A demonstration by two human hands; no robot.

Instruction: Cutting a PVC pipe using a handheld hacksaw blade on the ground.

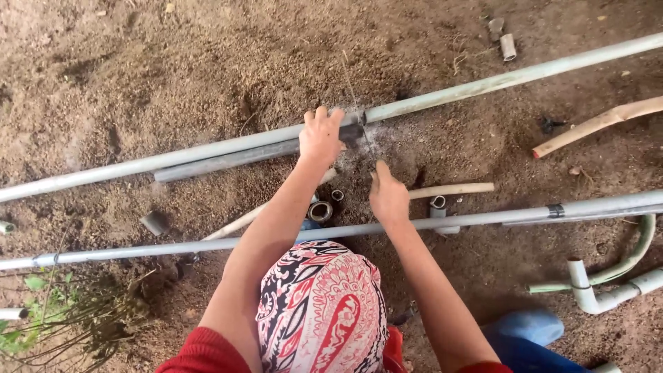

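Left hand (321,136) presses flat, fingers spread, on the long grey pipe (207,148) on the dirt, right hand (388,197) closed around a thin blade (359,114) sawing — mid-cut, steady strokes needed.

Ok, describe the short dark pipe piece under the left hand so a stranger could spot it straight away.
Start from the long pale pipe running slantwise across the dirt ground. The left hand presses down near its middle, and the short grey pipe lies right alongside and just below it, stretching out from under that hand. It is darker and far shorter than the pale long pipes around it.
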